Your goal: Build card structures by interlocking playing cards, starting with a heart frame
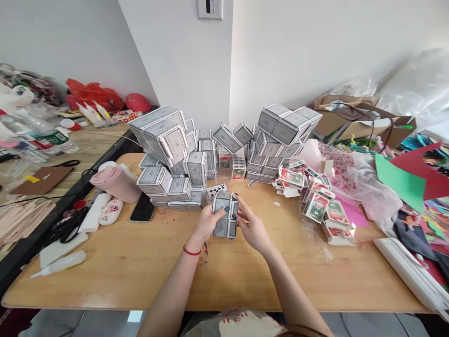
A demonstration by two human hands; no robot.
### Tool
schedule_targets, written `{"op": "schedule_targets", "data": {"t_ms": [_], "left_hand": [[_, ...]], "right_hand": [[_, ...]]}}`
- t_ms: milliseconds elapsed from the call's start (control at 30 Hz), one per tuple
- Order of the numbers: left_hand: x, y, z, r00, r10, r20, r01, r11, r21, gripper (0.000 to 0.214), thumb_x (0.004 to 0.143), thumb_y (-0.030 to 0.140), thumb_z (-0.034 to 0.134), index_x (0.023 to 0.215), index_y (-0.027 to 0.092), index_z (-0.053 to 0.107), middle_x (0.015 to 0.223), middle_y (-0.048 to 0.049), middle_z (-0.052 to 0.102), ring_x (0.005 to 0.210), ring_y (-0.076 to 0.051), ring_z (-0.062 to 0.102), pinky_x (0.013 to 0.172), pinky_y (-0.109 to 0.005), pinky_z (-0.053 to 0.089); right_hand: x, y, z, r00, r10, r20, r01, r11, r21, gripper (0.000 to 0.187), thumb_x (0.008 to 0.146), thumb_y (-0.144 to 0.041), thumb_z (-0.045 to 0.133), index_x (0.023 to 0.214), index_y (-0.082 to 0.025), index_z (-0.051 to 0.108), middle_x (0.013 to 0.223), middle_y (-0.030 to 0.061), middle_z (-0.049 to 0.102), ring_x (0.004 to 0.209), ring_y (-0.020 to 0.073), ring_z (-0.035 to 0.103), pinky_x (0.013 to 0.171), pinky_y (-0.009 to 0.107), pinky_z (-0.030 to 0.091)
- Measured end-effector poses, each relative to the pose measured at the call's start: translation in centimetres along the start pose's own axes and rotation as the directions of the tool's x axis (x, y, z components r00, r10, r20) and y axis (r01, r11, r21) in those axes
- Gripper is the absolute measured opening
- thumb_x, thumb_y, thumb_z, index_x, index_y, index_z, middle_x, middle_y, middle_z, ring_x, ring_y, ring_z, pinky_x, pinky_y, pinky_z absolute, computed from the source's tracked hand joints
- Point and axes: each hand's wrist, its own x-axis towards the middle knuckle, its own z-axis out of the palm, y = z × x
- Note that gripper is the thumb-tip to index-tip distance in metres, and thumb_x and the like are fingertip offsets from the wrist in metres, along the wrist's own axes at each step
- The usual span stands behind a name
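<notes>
In the middle of the table, between both hands, is a small block of playing cards (221, 226) with grey patterned backs. My left hand (206, 223) grips its left side, thumb lying across the top. The fingers of my right hand (253, 230) press on its right side. Just behind the block lies a face-up club card (216, 191). A tall stack of similar card blocks (164, 135) rises at the back left, and another stack (280, 128) stands at the back right. Between them, more card blocks (229, 138) rest on upright card boxes (238, 166).
Opened red card boxes (317, 206) lie in a pile on the right, beside crumpled plastic bags (365, 182). On the left are a black phone (142, 208), a rolled pink cloth (114, 182), black scissors (66, 227) and a glue bottle (63, 263). A long white object (409, 269) borders the right edge.
</notes>
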Motion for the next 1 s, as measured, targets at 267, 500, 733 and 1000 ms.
{"op": "schedule_targets", "data": {"t_ms": [267, 500, 733, 1000], "left_hand": [[-0.2, -0.5, 0.7, 0.999, 0.047, -0.010, -0.047, 0.998, -0.038, 0.041, 0.068, 0.031, 0.066, 0.105, 0.014, 0.061, 0.106, -0.0112, 0.064, 0.094, -0.025, 0.061, 0.081, -0.036, 0.048], [-0.2, -0.6, 1.0, 0.995, 0.055, -0.084, -0.061, 0.996, -0.066, 0.037, 0.070, 0.036, 0.064, 0.099, 0.014, 0.063, 0.104, -0.0102, 0.065, 0.093, -0.024, 0.061, 0.080, -0.034, 0.047], [0.0, -1.1, 1.5, 0.994, 0.068, -0.081, -0.074, 0.995, -0.069, 0.038, 0.071, 0.038, 0.062, 0.101, 0.015, 0.062, 0.102, -0.0090, 0.066, 0.097, -0.024, 0.059, 0.084, -0.034, 0.045], [-0.1, -1.5, 2.6, 0.987, 0.124, -0.107, -0.131, 0.990, -0.059, 0.037, 0.072, 0.040, 0.060, 0.100, 0.015, 0.061, 0.101, -0.0086, 0.066, 0.098, -0.023, 0.058, 0.086, -0.034, 0.043]], "right_hand": [[0.1, -0.7, 0.2, 0.997, 0.017, -0.076, -0.023, 0.997, -0.078, 0.048, 0.084, -0.022, 0.040, 0.131, -0.030, 0.037, 0.120, 0.0000, 0.057, 0.104, 0.0176, 0.058, 0.089, 0.036, 0.047], [0.6, 0.2, 1.0, 0.995, 0.002, -0.096, 0.004, 0.998, 0.062, 0.043, 0.085, -0.030, 0.039, 0.128, -0.026, 0.038, 0.120, 0.0053, 0.054, 0.100, 0.0171, 0.057, 0.082, 0.032, 0.049], [1.3, 2.2, 1.4, 0.980, -0.116, -0.160, 0.121, 0.992, 0.025, 0.036, 0.088, -0.036, 0.035, 0.122, -0.023, 0.037, 0.133, 0.0064, 0.038, 0.129, 0.0174, 0.027, 0.105, 0.039, 0.026], [1.0, 2.0, 2.1, 0.929, -0.189, -0.318, 0.173, 0.982, -0.077, 0.031, 0.090, -0.033, 0.029, 0.118, -0.022, 0.039, 0.131, 0.0093, 0.038, 0.127, 0.0190, 0.029, 0.104, 0.042, 0.025]]}}
